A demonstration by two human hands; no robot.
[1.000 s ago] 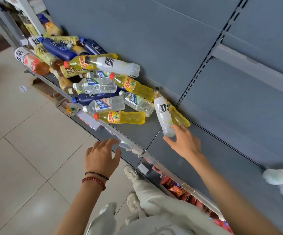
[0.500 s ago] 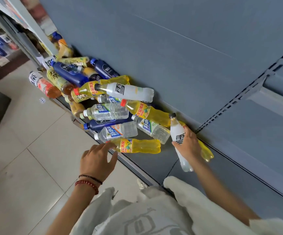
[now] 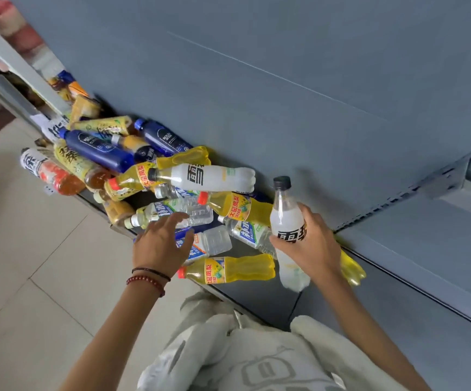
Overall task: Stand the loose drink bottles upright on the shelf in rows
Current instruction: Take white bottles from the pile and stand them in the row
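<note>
My right hand [image 3: 310, 246] grips a white bottle [image 3: 286, 218] with a black cap and holds it nearly upright above the grey shelf [image 3: 259, 297]. My left hand [image 3: 161, 244] hovers with fingers spread over a clear water bottle [image 3: 211, 242] lying in the pile. A yellow bottle [image 3: 234, 269] lies nearest the shelf's front edge. Another yellow bottle [image 3: 351, 268] lies behind my right wrist. Further left, several more bottles lie in a heap: a white one [image 3: 209, 177], dark blue ones [image 3: 99, 149] and amber tea bottles [image 3: 73, 162].
The grey back panel [image 3: 285, 94] rises behind the shelf. To the right, the shelf board [image 3: 398, 280] stretches bare. An orange-label bottle [image 3: 49, 173] overhangs the front edge at far left. Tiled floor [image 3: 31, 263] lies below, and my light trousers sit beneath the shelf edge.
My right hand closed round the white bottle, lifted it off the shelf and tipped it nearly upright. My left hand moved up from the shelf edge to over the clear bottles.
</note>
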